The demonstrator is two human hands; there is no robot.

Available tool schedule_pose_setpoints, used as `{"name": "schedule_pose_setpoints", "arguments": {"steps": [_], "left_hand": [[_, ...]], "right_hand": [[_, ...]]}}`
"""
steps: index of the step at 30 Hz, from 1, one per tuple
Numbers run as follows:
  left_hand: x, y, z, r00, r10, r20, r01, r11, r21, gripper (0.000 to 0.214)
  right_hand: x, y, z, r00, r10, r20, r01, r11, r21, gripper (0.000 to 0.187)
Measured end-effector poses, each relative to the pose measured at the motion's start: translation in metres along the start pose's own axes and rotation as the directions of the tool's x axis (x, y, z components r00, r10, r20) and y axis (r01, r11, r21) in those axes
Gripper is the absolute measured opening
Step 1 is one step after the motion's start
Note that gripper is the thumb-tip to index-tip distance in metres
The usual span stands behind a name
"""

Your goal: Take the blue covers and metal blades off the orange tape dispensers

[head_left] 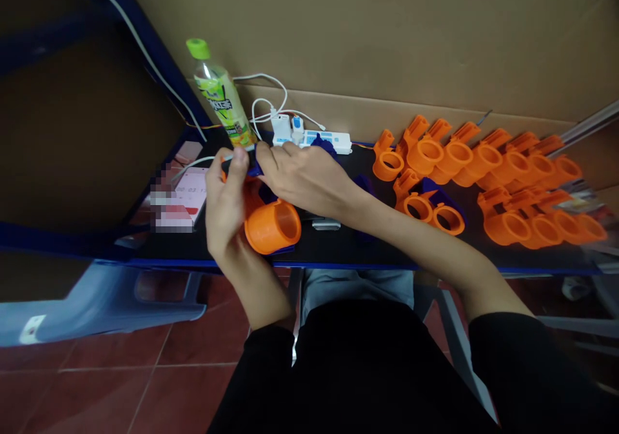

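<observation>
An orange plastic ring holder (271,229), with a round cup-like ring and an arm, is tilted above the front edge of the dark table. My left hand (224,198) is closed around its arm side, thumb pointing up. My right hand (302,175) reaches across from the right, its fingers curled against a dark blue plastic piece (254,168) at the holder's upper end. Fingers hide most of the blue piece and the point where the two parts meet. More dark blue plastic shows under the orange ring.
Several orange ring holders (483,158) stand in rows on the right. A green-capped drink bottle (220,102) and a white power strip (329,140) with cables are at the back. A phone (188,192) lies left. A blue stool (111,298) stands below the table (338,247).
</observation>
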State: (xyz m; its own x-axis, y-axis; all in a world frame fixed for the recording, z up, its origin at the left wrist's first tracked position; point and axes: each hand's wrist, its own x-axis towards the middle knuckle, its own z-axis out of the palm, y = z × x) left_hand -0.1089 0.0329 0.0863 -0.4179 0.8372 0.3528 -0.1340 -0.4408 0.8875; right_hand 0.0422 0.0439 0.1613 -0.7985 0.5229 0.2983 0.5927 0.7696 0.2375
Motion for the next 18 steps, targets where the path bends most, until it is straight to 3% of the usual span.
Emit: {"name": "schedule_pose_setpoints", "arguments": {"steps": [5,8,14,18], "left_hand": [[0.001,0.002,-0.009,0.996,-0.054,0.068,0.055,0.998,-0.02,0.054],[0.001,0.002,-0.014,0.998,-0.046,0.035,0.047,0.999,-0.024,0.058],[0.006,-0.005,-0.012,0.999,-0.001,0.049,0.001,1.0,0.007,0.052],[0.01,-0.009,-0.021,0.995,0.014,0.097,-0.03,0.984,0.173,0.052]], "right_hand": [[-0.001,0.02,0.005,0.993,-0.054,0.104,0.048,0.997,0.064,0.052],[-0.002,0.041,0.011,0.986,-0.084,0.143,0.07,0.993,0.098,0.048],[0.002,0.084,0.047,0.952,0.17,0.254,-0.185,0.982,0.036,0.043],[0.007,0.093,0.057,0.934,0.215,0.284,-0.244,0.967,0.071,0.044]]}}
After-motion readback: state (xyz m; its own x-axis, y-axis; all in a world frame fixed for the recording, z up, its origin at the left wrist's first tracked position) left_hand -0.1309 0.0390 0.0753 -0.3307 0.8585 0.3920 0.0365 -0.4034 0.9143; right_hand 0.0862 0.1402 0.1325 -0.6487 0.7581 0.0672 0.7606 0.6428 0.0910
